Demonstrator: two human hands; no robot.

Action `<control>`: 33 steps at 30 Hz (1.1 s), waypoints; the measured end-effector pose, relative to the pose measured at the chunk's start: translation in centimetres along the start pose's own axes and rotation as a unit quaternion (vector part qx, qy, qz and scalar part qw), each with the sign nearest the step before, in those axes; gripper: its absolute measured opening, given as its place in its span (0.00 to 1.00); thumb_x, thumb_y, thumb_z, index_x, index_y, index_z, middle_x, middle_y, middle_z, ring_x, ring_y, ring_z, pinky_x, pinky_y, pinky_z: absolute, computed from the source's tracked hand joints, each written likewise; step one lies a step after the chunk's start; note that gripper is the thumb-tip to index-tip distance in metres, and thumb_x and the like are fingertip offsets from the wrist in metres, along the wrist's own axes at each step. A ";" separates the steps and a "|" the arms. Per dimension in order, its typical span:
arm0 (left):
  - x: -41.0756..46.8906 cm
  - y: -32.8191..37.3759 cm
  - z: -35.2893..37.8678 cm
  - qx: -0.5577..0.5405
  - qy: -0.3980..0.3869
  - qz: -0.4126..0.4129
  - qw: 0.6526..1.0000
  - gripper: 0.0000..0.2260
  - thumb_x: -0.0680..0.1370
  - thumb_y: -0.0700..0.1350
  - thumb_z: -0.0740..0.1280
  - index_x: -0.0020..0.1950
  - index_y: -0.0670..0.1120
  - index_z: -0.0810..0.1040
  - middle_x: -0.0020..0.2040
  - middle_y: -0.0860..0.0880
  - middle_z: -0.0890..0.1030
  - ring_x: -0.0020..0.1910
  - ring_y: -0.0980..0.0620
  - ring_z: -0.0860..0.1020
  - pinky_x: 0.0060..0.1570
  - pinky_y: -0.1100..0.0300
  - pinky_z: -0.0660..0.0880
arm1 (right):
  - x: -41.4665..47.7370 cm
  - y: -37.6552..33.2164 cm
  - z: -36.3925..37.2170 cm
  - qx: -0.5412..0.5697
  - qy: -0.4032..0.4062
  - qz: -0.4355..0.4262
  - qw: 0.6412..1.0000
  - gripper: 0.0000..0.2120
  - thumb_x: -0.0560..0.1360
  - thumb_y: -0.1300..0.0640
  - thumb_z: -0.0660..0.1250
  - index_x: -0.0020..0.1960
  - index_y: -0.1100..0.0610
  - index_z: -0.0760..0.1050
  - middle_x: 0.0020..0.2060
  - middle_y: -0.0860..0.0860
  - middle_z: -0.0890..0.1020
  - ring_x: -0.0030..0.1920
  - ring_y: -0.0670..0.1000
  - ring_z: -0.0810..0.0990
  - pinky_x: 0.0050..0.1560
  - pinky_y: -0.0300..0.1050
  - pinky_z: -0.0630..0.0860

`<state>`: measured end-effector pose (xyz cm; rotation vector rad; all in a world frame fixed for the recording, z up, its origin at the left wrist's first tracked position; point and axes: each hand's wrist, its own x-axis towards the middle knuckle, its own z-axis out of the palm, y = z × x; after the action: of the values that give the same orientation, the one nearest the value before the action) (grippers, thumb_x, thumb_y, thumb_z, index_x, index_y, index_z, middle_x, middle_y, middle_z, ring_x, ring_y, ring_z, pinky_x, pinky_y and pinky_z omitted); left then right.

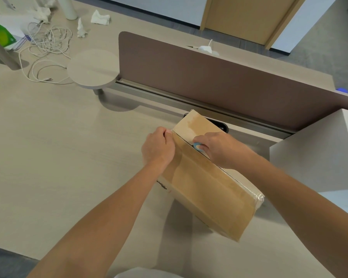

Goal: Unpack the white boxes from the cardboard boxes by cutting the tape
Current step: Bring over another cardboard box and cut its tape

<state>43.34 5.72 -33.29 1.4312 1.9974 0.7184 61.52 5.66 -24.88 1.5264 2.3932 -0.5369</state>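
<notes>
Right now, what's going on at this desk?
A person is opening a taped cardboard box on the desk. The left hand pinches the edge of one flap, while the right hand holds a small blue tool at the box's centre seam. No white box is visible inside yet.

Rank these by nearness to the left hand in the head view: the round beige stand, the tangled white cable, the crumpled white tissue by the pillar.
From the left hand:
1. Round beige stand, up-left on the desk.
2. Tangled white cable, farther left.
3. Crumpled white tissue, at the far top.
</notes>
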 end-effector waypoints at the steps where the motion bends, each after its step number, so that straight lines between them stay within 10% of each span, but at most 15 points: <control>1: 0.0 0.0 0.0 0.000 -0.001 -0.001 1.000 0.13 0.84 0.52 0.53 0.54 0.51 0.76 0.45 0.49 0.79 0.46 0.47 0.77 0.48 0.49 0.75 | -0.1 0.1 0.0 -0.001 0.001 0.000 1.000 0.15 0.84 0.52 0.53 0.68 0.50 0.72 0.54 0.52 0.78 0.55 0.56 0.76 0.55 0.54 0.75; 33: 0.2 -0.2 0.3 0.051 0.000 0.001 0.999 0.15 0.84 0.52 0.51 0.56 0.49 0.75 0.46 0.47 0.79 0.46 0.44 0.77 0.46 0.51 0.73 | -6.7 3.3 2.6 0.001 -0.003 0.023 1.000 0.15 0.84 0.53 0.53 0.68 0.44 0.70 0.51 0.47 0.76 0.50 0.54 0.76 0.51 0.52 0.76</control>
<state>43.38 5.93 -33.67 1.4920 2.0593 0.6258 67.36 0.29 -25.11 1.5737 2.3486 -0.5324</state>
